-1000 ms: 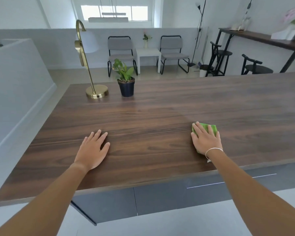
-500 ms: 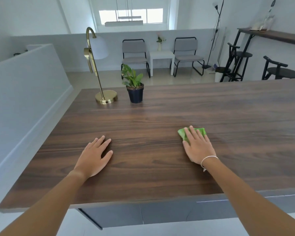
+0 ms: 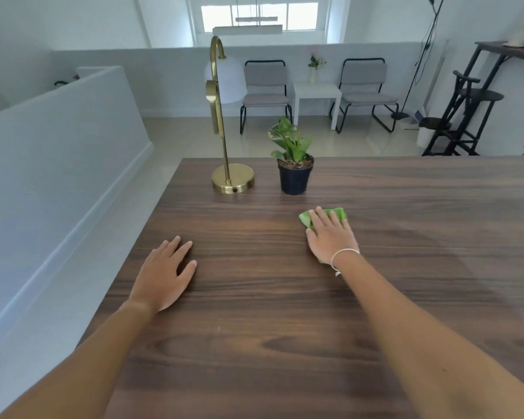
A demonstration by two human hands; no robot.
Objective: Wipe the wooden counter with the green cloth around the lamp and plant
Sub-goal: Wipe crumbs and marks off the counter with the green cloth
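My right hand (image 3: 330, 235) lies flat on the green cloth (image 3: 339, 213), pressing it onto the dark wooden counter (image 3: 285, 343); only the cloth's far edge shows past my fingers. The cloth sits a short way in front of the small plant in a black pot (image 3: 294, 169). Left of the plant stands the brass lamp (image 3: 229, 176) with its round base and white shade. My left hand (image 3: 164, 273) rests palm down on the counter, fingers apart, holding nothing.
The counter's left edge (image 3: 139, 234) drops to the floor beside a low white wall (image 3: 58, 152). Beyond the far edge are two grey chairs (image 3: 265, 92), a white side table (image 3: 316, 93) and black stools (image 3: 463, 116) at the right.
My right hand has slid the cloth left and away from me, toward the plant. The view has moved forward and left over the counter. My left hand stays flat on the wood.
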